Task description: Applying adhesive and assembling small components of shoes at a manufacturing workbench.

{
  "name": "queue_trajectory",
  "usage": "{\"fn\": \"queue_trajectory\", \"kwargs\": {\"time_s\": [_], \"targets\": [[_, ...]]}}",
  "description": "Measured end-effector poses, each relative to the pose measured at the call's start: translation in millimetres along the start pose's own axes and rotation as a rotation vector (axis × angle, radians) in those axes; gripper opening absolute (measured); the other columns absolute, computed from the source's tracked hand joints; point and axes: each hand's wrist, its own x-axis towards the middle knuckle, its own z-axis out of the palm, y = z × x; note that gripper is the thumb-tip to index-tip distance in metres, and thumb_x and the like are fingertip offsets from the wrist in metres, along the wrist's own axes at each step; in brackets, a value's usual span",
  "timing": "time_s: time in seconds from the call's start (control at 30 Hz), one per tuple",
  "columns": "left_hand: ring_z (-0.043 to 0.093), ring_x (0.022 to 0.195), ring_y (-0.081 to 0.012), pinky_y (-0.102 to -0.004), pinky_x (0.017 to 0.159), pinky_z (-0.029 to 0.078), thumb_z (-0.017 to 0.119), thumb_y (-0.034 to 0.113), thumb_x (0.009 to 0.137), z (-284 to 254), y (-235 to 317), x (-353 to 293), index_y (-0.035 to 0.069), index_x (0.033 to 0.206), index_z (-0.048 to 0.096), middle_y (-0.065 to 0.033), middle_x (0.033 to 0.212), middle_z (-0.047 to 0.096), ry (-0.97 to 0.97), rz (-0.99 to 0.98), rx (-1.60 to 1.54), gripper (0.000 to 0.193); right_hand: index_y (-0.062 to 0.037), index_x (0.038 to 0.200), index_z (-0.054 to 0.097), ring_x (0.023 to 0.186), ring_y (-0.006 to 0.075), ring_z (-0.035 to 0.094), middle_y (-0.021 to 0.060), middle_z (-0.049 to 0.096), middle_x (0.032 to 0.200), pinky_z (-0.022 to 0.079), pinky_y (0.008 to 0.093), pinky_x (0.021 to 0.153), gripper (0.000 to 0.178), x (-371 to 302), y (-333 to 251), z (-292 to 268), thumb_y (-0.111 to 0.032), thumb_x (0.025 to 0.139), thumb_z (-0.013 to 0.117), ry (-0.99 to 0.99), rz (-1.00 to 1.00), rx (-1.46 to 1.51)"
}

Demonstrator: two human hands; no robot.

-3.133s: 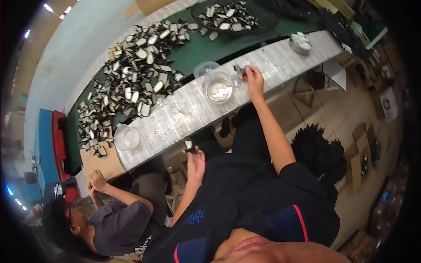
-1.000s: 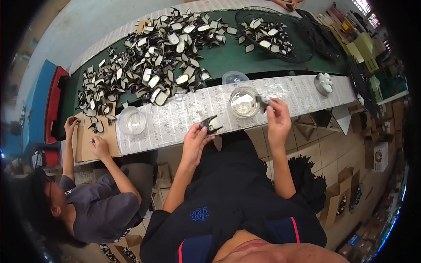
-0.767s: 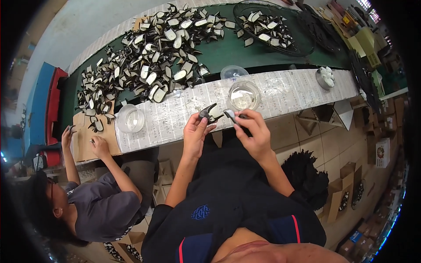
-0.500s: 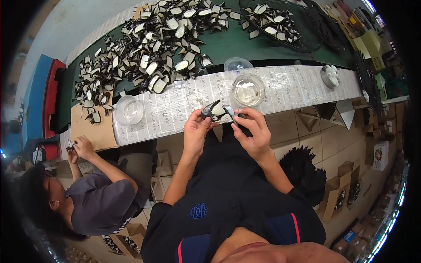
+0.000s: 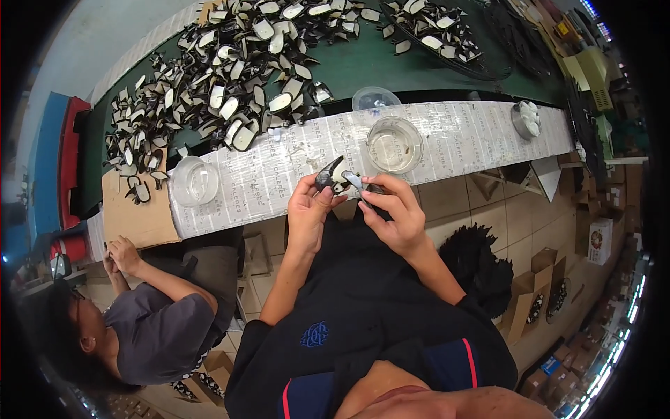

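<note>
My left hand (image 5: 307,213) is closed on a black shoe heel (image 5: 328,176) with a pale cream face, held just off the bench's near edge. Against its right side, my right hand (image 5: 396,216) pinches a small pale grey piece (image 5: 354,179) between thumb and fingers. Whether that piece is joined to the heel I cannot tell. Something dark shows between my right fingers, mostly hidden. Just beyond my hands stands a clear round bowl (image 5: 395,162).
A large heap of similar black-and-cream heels (image 5: 230,77) covers the green surface (image 5: 349,66). On the bench are another clear bowl (image 5: 196,181), a clear dish (image 5: 375,99), a tin of white balls (image 5: 526,120) and cardboard (image 5: 139,216). A co-worker (image 5: 160,321) sits at my left.
My head view has shifted slightly. The grey piece has tilted and come closer against the heel, my right fingers curling in more. The co-worker's hands have drawn together.
</note>
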Motion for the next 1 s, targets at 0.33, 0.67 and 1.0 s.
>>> {"fn": "queue_trajectory", "kwargs": {"time_s": [0.33,0.67,1.0], "targets": [[0.063,0.101,-0.0174,-0.0335,0.086,0.056,0.061,0.010,0.095,-2.7,-2.1,5.8,-0.001,0.120,0.050,-0.0100,0.113,0.061,-0.015,-0.039,0.016,0.029,0.0008,0.103,0.063,0.101,0.0283,0.065,0.0182,0.059,0.114,0.057,0.0331,0.082,0.031,-0.3,4.4,4.8,0.006,0.075,0.074,0.029,-0.024,-0.030],[0.063,0.098,-0.0163,-0.0323,0.086,0.056,0.060,0.009,0.095,-2.5,-5.5,9.3,-0.002,0.121,0.052,-0.0100,0.111,0.062,-0.052,-0.085,-0.007,0.029,0.0007,0.102,0.064,0.098,0.0280,0.065,0.0176,0.060,0.113,0.058,0.0323,0.077,0.030,-4.5,6.4,9.7,0.006,0.074,0.075,-0.004,-0.047,-0.100],[0.064,0.098,-0.0165,-0.0327,0.086,0.056,0.060,0.009,0.095,0.8,-1.8,5.4,-0.002,0.122,0.052,-0.0096,0.110,0.062,-0.049,-0.065,-0.012,0.030,-0.0002,0.101,0.064,0.097,0.0280,0.064,0.0164,0.060,0.112,0.056,0.0330,0.078,0.030,-6.9,4.4,14.5,0.005,0.074,0.076,0.005,-0.009,-0.103]]}}
